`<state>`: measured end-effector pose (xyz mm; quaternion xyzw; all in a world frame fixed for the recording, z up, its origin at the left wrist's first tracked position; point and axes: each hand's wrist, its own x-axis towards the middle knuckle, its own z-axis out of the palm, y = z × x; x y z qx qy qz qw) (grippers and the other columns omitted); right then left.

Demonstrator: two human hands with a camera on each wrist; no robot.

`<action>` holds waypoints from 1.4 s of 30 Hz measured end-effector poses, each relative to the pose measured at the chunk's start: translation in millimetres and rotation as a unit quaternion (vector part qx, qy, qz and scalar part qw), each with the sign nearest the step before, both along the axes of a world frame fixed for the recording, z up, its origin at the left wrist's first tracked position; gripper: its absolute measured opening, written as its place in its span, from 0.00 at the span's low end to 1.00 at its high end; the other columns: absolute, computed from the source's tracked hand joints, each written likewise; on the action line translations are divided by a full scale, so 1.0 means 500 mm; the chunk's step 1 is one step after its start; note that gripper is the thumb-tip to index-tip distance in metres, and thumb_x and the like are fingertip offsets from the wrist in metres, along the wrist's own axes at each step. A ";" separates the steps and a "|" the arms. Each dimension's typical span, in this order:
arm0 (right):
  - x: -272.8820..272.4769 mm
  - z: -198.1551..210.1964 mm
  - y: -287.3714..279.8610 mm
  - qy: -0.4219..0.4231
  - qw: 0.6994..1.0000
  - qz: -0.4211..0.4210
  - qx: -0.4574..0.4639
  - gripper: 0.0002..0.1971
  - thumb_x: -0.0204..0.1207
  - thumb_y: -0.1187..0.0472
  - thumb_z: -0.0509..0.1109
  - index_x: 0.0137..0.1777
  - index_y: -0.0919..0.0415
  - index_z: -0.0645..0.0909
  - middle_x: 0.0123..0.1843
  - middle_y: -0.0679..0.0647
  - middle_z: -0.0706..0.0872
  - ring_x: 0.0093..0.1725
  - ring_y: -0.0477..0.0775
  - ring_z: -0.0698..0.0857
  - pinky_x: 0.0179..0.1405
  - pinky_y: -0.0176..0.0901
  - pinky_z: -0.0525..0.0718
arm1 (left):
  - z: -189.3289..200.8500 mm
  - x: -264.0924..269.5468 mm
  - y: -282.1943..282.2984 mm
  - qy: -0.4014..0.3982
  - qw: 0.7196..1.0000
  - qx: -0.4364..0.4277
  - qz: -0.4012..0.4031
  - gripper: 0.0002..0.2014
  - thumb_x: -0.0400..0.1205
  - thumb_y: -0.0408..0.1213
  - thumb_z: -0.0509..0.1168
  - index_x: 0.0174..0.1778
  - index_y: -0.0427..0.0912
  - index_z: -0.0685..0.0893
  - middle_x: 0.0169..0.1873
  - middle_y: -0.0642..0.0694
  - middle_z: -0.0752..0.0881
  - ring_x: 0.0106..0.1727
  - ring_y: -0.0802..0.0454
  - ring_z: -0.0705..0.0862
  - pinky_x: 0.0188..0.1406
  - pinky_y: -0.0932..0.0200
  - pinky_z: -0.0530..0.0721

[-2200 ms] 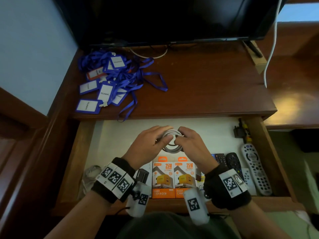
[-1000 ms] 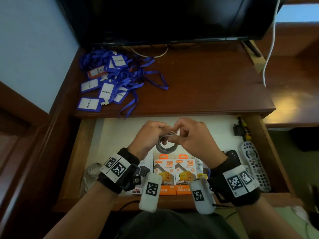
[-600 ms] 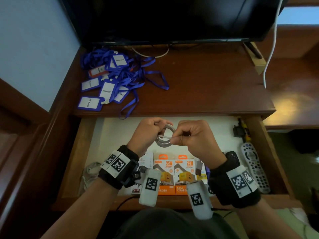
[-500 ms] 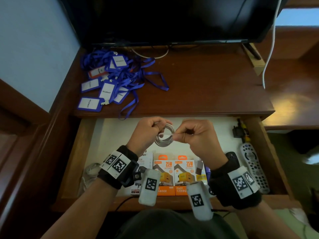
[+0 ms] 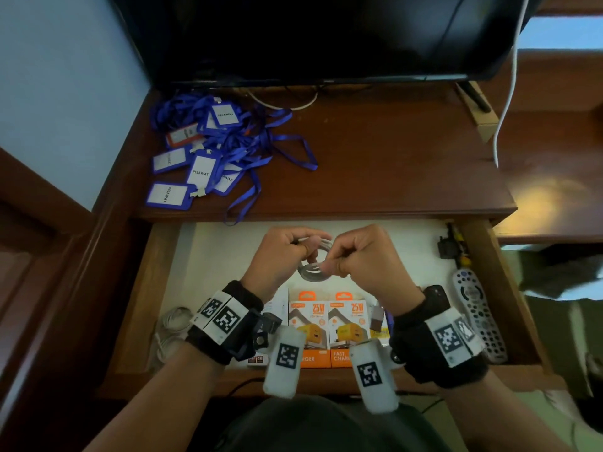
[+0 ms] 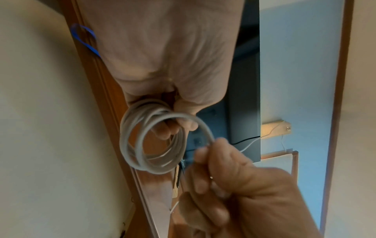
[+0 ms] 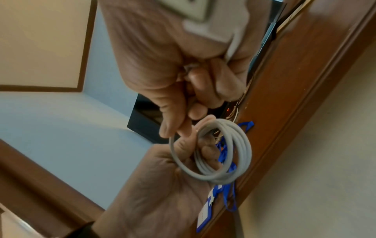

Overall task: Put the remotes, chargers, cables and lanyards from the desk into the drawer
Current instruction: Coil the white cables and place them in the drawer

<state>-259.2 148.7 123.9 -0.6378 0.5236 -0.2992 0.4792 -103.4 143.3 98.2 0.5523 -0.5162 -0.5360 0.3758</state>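
Note:
A coiled grey cable (image 5: 311, 269) (image 6: 150, 143) (image 7: 223, 153) is held above the open drawer (image 5: 228, 256). My left hand (image 5: 287, 249) grips the coil, with its fingers curled through the loops. My right hand (image 5: 355, 256) pinches the cable's loose end beside the coil. A heap of blue lanyards with badge holders (image 5: 212, 151) lies on the desk (image 5: 391, 164) at the back left. In the drawer lie two orange charger boxes (image 5: 329, 324), grey and black remotes (image 5: 476, 308), another white cable (image 5: 169, 327) at the left and a black plug (image 5: 445, 247).
A dark TV (image 5: 310, 37) stands at the back of the desk. A white wire (image 5: 509, 86) hangs down at the right. The wall (image 5: 65, 76) closes in the left side. The drawer's pale floor shows behind my hands.
Both hands have lifted the coil slightly and turned it, the right hand working the loose end round the loops. The lanyards and the drawer's contents have not moved.

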 end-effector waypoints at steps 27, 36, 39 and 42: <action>-0.012 -0.043 -0.024 0.050 0.987 -0.030 0.148 0.16 0.79 0.59 0.70 0.31 0.66 0.78 0.16 0.44 0.67 0.17 0.44 0.62 0.20 0.38 0.61 | -0.012 0.014 -0.003 -0.132 0.981 -0.082 -0.120 0.10 0.86 0.39 0.62 0.59 0.49 0.86 0.37 0.51 0.87 0.39 0.60 0.84 0.43 0.68 0.80; -0.030 -0.042 -0.033 -0.029 0.985 -0.006 0.173 0.19 0.83 0.64 0.65 0.29 0.61 0.70 0.18 0.45 0.62 0.21 0.46 0.56 0.18 0.36 0.55 | -0.021 0.037 -0.021 -0.243 0.931 -0.226 -0.150 0.18 0.81 0.52 0.64 0.66 0.52 0.84 0.54 0.55 0.85 0.54 0.61 0.82 0.56 0.66 0.77; -0.035 -0.039 -0.034 -0.050 0.981 0.000 0.190 0.19 0.83 0.63 0.65 0.28 0.60 0.71 0.19 0.46 0.62 0.21 0.46 0.56 0.19 0.36 0.54 | -0.018 0.040 -0.024 -0.240 0.946 -0.164 -0.141 0.17 0.79 0.56 0.67 0.61 0.57 0.87 0.65 0.59 0.76 0.63 0.65 0.77 0.64 0.67 0.72; -0.037 -0.040 -0.034 -0.055 0.980 0.006 0.190 0.18 0.82 0.64 0.66 0.29 0.61 0.71 0.19 0.46 0.62 0.21 0.46 0.56 0.19 0.36 0.54 | -0.012 0.035 -0.023 -0.202 0.956 -0.153 -0.147 0.16 0.78 0.50 0.70 0.59 0.49 0.88 0.60 0.57 0.83 0.60 0.63 0.82 0.63 0.61 0.79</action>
